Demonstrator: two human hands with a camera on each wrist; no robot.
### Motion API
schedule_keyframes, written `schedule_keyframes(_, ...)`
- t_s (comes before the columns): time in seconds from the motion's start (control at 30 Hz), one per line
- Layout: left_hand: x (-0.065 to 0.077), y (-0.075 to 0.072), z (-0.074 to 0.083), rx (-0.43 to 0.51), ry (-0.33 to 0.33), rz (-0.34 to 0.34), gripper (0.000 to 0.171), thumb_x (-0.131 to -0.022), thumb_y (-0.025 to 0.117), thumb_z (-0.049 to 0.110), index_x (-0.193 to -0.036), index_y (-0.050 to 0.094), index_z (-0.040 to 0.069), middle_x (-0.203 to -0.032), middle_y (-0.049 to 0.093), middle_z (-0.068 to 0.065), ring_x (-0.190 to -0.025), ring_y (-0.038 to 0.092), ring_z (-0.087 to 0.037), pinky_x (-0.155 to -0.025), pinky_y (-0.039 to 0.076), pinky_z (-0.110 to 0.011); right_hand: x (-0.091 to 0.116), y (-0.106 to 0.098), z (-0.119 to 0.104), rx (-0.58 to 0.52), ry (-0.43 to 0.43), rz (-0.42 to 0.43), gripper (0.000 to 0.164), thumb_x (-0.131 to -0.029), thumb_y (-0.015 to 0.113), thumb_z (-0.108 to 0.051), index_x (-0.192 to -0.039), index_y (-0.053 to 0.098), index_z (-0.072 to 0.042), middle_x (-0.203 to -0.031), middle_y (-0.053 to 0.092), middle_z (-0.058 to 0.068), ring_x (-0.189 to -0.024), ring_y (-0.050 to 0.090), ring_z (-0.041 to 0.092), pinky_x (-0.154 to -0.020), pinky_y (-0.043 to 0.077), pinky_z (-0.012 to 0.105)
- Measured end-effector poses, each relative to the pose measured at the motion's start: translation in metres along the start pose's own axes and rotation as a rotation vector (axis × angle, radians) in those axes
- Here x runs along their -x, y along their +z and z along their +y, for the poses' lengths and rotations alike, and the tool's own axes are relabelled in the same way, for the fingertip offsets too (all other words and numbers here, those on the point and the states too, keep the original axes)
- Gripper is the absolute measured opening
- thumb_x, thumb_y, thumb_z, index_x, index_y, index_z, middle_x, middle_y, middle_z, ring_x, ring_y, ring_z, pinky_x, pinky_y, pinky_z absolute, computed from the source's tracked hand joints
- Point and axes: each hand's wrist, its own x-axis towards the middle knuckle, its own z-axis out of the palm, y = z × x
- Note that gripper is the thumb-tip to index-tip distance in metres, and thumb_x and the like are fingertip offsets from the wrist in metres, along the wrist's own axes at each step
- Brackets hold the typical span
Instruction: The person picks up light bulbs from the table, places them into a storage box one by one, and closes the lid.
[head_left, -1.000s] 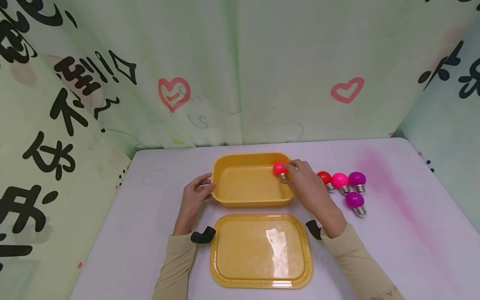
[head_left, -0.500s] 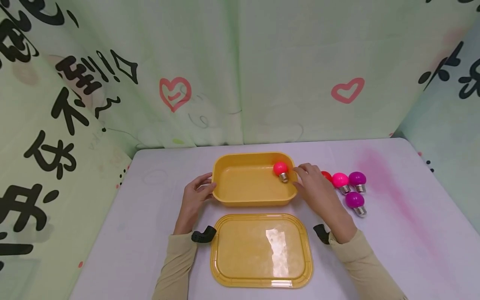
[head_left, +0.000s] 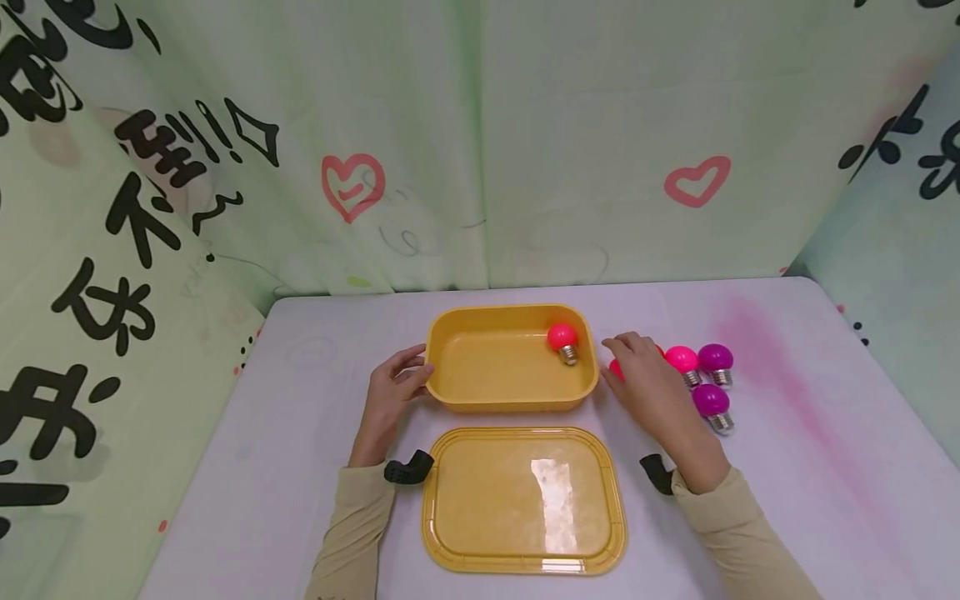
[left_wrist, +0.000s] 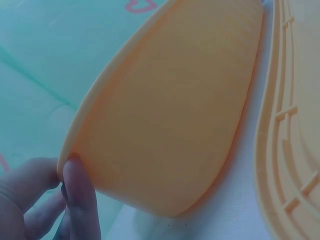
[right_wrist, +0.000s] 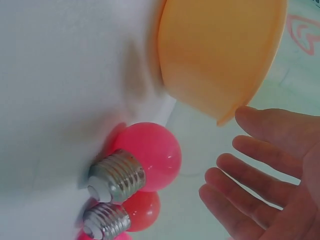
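Observation:
A yellow plastic box stands on the table with a pinkish-red light bulb lying at its right end. My left hand pinches the box's left rim, seen close in the left wrist view with the thumb against the wall. Just beyond the right end is my right hand, empty, its fingers spread and thumb tip close by the rim in the right wrist view. Under that hand lie a pink bulb and a red bulb, both partly hidden in the head view.
A yellow lid lies in front of the box. To the right are a bright pink bulb and two purple ones, the upper bulb and the lower bulb. A printed curtain hangs behind the table.
My right hand has let go of the pinkish-red bulb inside the box and moved right, out over the bulbs on the table. The left hand stays at the rim.

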Motion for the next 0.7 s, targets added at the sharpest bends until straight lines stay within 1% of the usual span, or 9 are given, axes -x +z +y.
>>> schedule_keyframes(0.17,0.001,-0.001,0.000,0.012,0.006,0.001,0.041,-0.092,0.070,0.009,-0.132,0.061,0.004,-0.117,0.058,-0.016,-0.088,0.062,-0.023,-0.068,0.057,-0.021,0.003,0.001,0.003,0.007,0.014,-0.017,0.048,-0.087,0.076,-0.014,-0.128,0.059,0.006,-0.125,0.056,0.026,-0.116,0.053,0.042,-0.091,0.054,0.054)
schedule_keyframes(0.33,0.001,0.000,-0.001,0.022,0.003,-0.002,0.041,-0.092,0.070,0.009,-0.132,0.061,0.005,-0.117,0.058,-0.015,-0.090,0.063,-0.024,-0.071,0.058,-0.023,0.005,0.005,0.006,0.020,0.024,-0.033,0.051,-0.084,0.079,-0.014,-0.128,0.060,0.006,-0.123,0.057,0.026,-0.116,0.052,0.043,-0.089,0.054,0.053)
schedule_keyframes(0.5,0.001,0.000,-0.001,0.026,0.001,-0.001,0.041,-0.092,0.071,0.010,-0.131,0.062,0.007,-0.116,0.059,-0.014,-0.093,0.064,-0.026,-0.072,0.059,-0.024,0.006,0.009,0.011,0.026,0.008,-0.025,0.046,-0.085,0.077,-0.010,-0.125,0.061,0.007,-0.120,0.058,0.026,-0.115,0.052,0.042,-0.089,0.054,0.054)
schedule_keyframes(0.7,0.002,0.000,-0.001,0.031,0.018,-0.003,0.041,-0.092,0.070,0.007,-0.132,0.061,0.005,-0.118,0.058,-0.017,-0.094,0.063,-0.029,-0.070,0.058,-0.023,0.006,0.011,0.015,0.040,-0.009,-0.021,0.042,-0.086,0.075,-0.006,-0.123,0.061,0.008,-0.118,0.058,0.026,-0.114,0.053,0.042,-0.089,0.054,0.053)
